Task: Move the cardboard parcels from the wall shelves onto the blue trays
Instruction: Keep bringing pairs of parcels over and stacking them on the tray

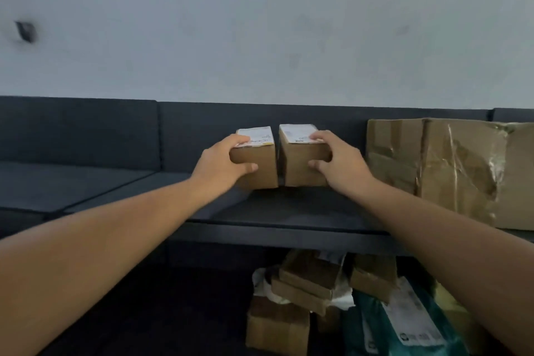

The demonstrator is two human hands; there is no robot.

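On the dark shelf, the left hand grips the left parcel and the right hand grips the right parcel, thumbs on their fronts, fingers over the tops, boxes nearly touching.

two small brown cardboard parcels with white labels — one large crumpled cardboard box far right — two bare hands.

The dark shelf is bare left of the two small boxes. A big crumpled box blocks their right side.
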